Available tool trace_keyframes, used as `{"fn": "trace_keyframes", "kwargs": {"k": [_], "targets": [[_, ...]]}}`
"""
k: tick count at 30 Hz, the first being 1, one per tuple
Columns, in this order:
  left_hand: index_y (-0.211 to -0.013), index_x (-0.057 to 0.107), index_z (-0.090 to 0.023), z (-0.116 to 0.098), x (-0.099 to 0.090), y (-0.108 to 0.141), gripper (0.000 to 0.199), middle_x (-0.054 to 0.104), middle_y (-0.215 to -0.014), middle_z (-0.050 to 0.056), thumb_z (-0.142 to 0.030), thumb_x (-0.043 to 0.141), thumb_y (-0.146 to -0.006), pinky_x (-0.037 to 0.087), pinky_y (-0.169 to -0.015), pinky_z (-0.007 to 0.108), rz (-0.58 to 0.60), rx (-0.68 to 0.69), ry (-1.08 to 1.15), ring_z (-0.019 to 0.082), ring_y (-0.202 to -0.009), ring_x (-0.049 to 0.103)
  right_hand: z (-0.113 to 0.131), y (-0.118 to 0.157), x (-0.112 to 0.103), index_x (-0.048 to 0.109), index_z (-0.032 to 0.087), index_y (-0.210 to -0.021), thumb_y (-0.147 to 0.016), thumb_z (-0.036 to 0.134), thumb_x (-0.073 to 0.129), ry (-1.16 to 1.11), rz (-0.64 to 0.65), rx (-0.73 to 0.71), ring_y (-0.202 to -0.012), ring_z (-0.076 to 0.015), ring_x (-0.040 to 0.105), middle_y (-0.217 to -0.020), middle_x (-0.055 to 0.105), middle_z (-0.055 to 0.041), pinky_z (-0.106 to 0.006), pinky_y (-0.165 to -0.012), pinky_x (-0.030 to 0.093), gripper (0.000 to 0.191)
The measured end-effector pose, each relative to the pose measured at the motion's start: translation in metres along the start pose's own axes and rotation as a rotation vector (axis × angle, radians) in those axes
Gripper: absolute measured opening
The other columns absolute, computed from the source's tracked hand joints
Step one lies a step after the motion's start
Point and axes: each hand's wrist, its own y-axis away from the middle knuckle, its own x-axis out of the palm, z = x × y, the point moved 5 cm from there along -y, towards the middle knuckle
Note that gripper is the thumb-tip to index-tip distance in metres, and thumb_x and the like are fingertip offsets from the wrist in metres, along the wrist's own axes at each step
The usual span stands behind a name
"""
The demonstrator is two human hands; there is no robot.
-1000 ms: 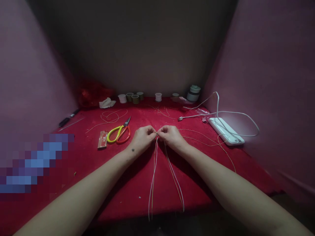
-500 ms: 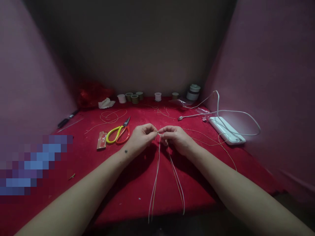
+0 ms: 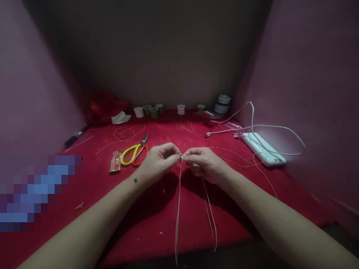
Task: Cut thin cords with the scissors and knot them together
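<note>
My left hand and my right hand meet over the middle of the red cloth. Between thumb and forefinger, my left hand pinches a small knotted spot of thin cords. The fingertips of my right hand close on the cords right beside that spot. Pale and tan cords hang straight down from the pinch toward the front edge. A second group of cords hangs from under my right hand. The knot itself is mostly hidden by fingertips.
Left of my hands lie yellow-and-red handled scissors and a small red-and-gold packet. Thread spools and a lidded jar stand along the back. A white power bank with a white cable lies at right.
Both hands have shifted slightly lower, still pinching the cords. The hanging cords under my right hand have swung to the right, and the left group hangs closer together.
</note>
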Motion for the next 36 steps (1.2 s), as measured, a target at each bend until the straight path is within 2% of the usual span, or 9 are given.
{"fn": "trace_keyframes", "kwargs": {"k": [5,16,24,32,36], "targets": [[-0.076,0.053,-0.015,-0.0029,-0.0013,0.0025,0.008,0.045,-0.055,-0.005,-0.023,0.052,-0.078,0.031,-0.046,0.017,0.005,0.079,-0.105,0.005,-0.047,0.037,-0.0015,-0.0012,0.0004,0.055,0.015,-0.070,-0.066,0.025,0.067,0.021,-0.013,-0.024,-0.039,-0.0025,0.021,-0.046,0.033,0.0080,-0.017,-0.037,0.011,0.017],[-0.074,0.053,-0.013,-0.0052,-0.0026,0.0038,0.007,0.048,-0.062,-0.003,-0.020,0.052,-0.076,0.033,-0.050,0.017,0.034,0.108,-0.138,0.006,-0.055,0.039,-0.0027,-0.0009,-0.0005,0.055,0.015,-0.071,-0.067,0.029,0.067,0.084,-0.085,-0.087,-0.038,-0.0027,0.025,-0.046,0.037,0.0073,-0.017,-0.036,0.015,0.019],[-0.075,0.052,-0.015,-0.0013,-0.0021,0.0043,0.006,0.044,-0.056,-0.005,-0.020,0.052,-0.076,0.030,-0.045,0.016,0.066,0.004,-0.065,0.005,-0.048,0.038,-0.0039,-0.0020,0.0000,0.054,0.015,-0.070,-0.068,0.029,0.066,0.099,-0.050,-0.098,-0.039,-0.0029,0.025,-0.047,0.038,0.0068,-0.017,-0.037,0.016,0.019],[-0.075,0.052,-0.015,-0.0028,-0.0018,0.0033,0.004,0.047,-0.059,-0.004,-0.018,0.053,-0.074,0.034,-0.047,0.017,0.083,-0.008,-0.058,0.005,-0.049,0.043,-0.0013,-0.0003,0.0018,0.054,0.015,-0.067,-0.068,0.029,0.064,0.196,-0.111,-0.111,-0.039,-0.0031,0.029,-0.048,0.040,0.0062,-0.017,-0.037,0.020,0.018],[-0.075,0.051,-0.015,0.0001,-0.0017,0.0028,0.005,0.046,-0.057,-0.005,-0.020,0.053,-0.075,0.033,-0.045,0.017,0.074,-0.035,-0.040,0.005,-0.047,0.041,-0.0008,-0.0005,0.0006,0.054,0.015,-0.068,-0.068,0.027,0.063,0.170,-0.129,-0.117,-0.038,-0.0028,0.028,-0.046,0.040,0.0065,-0.016,-0.037,0.018,0.015]]}}
